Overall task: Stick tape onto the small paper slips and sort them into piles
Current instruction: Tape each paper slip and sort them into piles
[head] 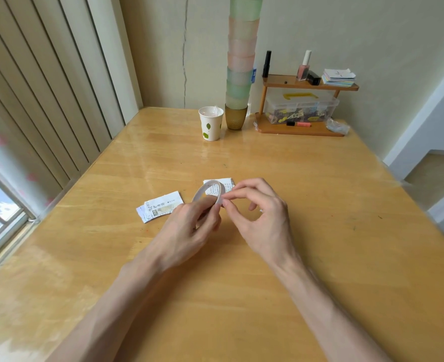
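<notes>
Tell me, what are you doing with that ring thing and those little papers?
A person holds a roll of tape in the left hand, while the right hand pinches at its rim, probably picking for the loose end. Paper slips lie on the table in two piles: a left pile beside the left hand and a far pile just behind the roll.

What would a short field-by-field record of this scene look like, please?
left hand: holds the tape roll
right hand: fingers pinch the roll's edge
left pile: paper slips beside the left hand
far pile: paper slips behind the roll
table: wooden; paper cup, cup stack and shelf at the back
</notes>
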Demonstrator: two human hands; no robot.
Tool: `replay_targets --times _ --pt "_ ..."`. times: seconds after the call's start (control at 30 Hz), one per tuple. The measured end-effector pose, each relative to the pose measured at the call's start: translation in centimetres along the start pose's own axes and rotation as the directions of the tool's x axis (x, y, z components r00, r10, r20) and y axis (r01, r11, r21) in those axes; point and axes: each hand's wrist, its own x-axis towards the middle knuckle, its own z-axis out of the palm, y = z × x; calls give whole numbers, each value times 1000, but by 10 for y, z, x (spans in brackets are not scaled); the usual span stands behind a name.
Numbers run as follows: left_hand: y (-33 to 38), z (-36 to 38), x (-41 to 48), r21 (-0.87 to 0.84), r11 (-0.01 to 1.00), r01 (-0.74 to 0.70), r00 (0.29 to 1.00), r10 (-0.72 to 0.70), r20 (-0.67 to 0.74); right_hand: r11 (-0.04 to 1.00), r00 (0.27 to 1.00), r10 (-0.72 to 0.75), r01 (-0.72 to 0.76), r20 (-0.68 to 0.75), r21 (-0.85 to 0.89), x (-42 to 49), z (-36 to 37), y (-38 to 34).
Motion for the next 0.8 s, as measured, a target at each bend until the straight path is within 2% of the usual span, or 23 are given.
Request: replay_targets --times 0.13,0.2,0.47,0.57,0.7,0.8 --pt "11 -5 2 -14 1000 18 1000 -18 1 956 984 166 -177 63 233 5 -3 -3" --pt "15 -7 1 -17 999 34 999 -34 -6 946 982 180 -190 62 262 4 -2 -4" --pt "3 -8 1 4 999 45 998 -45 -32 1000 1000 4 -4 10 -1 -3 6 -2" --pt "2 -7 1 25 999 43 999 -42 -19 998 1000 -6 6 8 -70 -4 6 0" --pt "0 -9 -2 84 996 37 999 -39 20 996 1000 -16 17 12 -86 -2 3 -3" --pt "3 -10 -2 101 995 19 999 -23 43 999 994 51 -50 94 -5 2 -5 -4"
